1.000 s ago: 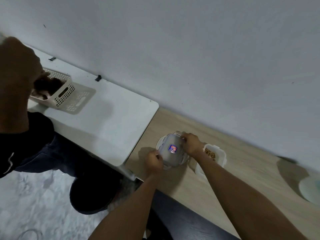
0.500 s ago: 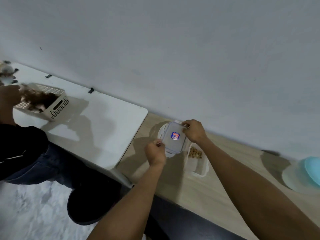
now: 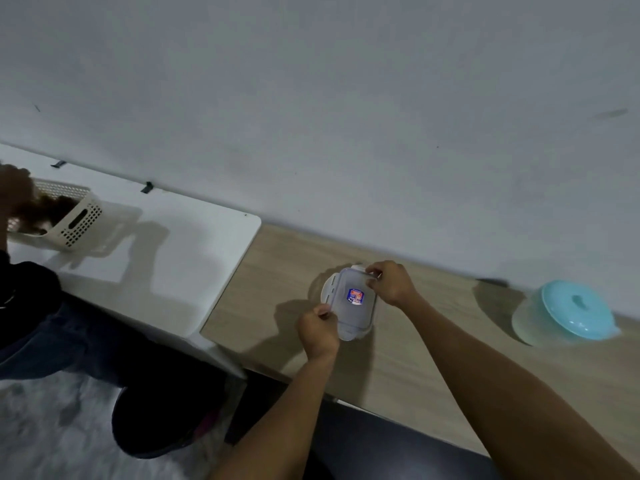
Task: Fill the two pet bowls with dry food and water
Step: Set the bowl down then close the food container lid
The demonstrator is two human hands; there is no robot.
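Lid (image 3: 355, 301), held beside the food box (image 3: 357, 336) a moment ago, is laid over it, pinched at the near corner by the left hand (image 3: 317, 332) and at the far edge by the right hand (image 3: 391, 284). The white bowl (image 3: 327, 289) is seen just left on the table (image 3: 277, 265); food seems done, water is likely next

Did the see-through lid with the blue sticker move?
Yes. The clear plastic lid with the blue sticker went right along the wooden counter, farther from the white table's rounded corner.
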